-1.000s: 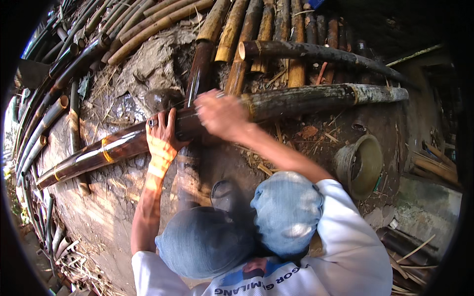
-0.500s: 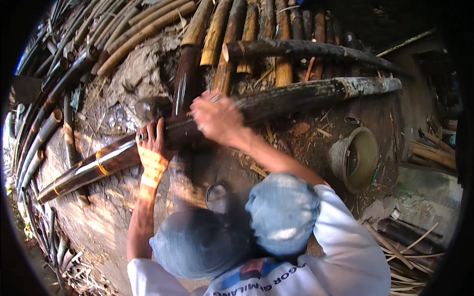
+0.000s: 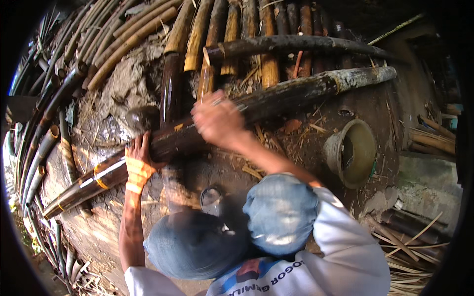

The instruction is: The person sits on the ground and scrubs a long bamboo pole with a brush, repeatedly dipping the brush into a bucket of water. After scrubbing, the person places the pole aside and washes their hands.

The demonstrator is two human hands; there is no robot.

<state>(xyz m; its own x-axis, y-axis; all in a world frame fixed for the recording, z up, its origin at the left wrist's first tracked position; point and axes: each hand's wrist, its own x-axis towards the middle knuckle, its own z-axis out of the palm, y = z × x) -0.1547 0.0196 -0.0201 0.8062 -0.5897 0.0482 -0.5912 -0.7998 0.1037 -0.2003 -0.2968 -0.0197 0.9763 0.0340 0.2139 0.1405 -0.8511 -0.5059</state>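
A long, dark, wet-looking bamboo pole (image 3: 281, 101) lies slanted in front of me, its pale, blotchy end at the far right. My left hand (image 3: 139, 162) presses on the pole left of the middle, fingers laid over its round top and thumb apart. My right hand (image 3: 217, 121) is closed like a fist against the pole, farther right, and blurred by motion. Whatever it may hold is hidden beneath the fingers. Beneath the long pole, a dark glossy bamboo length (image 3: 171, 91) runs away from me. A yellow ring (image 3: 100, 176) marks the pole left of my left hand.
Several bamboo poles (image 3: 269, 49) lie side by side at the back, with a dark pole (image 3: 301, 44) across them. More poles (image 3: 42, 148) are stacked at left. A round basin (image 3: 365, 153) stands tilted at right. Split strips (image 3: 410, 241) lie at lower right, near a concrete block (image 3: 424, 187).
The view has turned slightly. My right hand sits a little farther right along the pole, baring a small orange patch. My left hand stays on the pole.
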